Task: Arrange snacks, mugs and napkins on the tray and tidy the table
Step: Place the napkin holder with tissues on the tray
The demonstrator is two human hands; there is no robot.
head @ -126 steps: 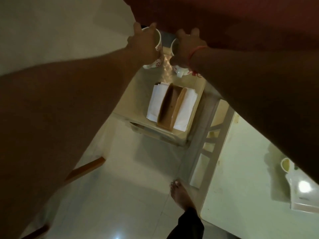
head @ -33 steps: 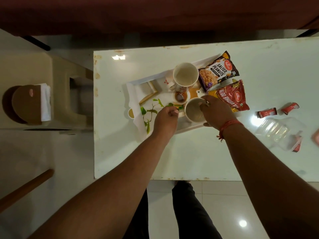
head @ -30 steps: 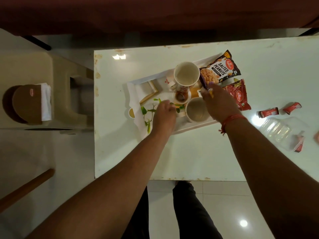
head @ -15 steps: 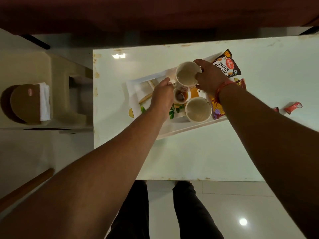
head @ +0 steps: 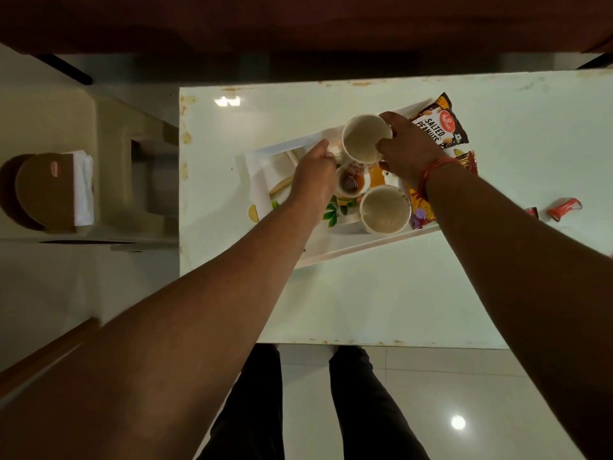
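Note:
A white tray (head: 348, 252) with a leaf print lies on the white table (head: 381, 300). Two white mugs stand on it: the far mug (head: 361, 139) and the near mug (head: 384, 210). Between them sits a small cup (head: 351, 184) with something dark inside. My right hand (head: 408, 151) grips the far mug's right side. My left hand (head: 315, 174) is closed at that mug's left side, near its handle; what it holds is hidden. A salted peanuts packet (head: 441, 124) and a red snack packet (head: 467, 161) lie on the tray's right end.
Small red sachets (head: 564, 207) lie on the table to the right. Left of the table stands a beige plastic stool (head: 109, 167) bearing white napkins (head: 83, 187) in a brown holder (head: 39, 190). A dark red sofa runs along the far side.
I carried both mugs from the stool to the tray. In the last second my right hand left the near mug and took the far one; my left hand moved up to its handle side.

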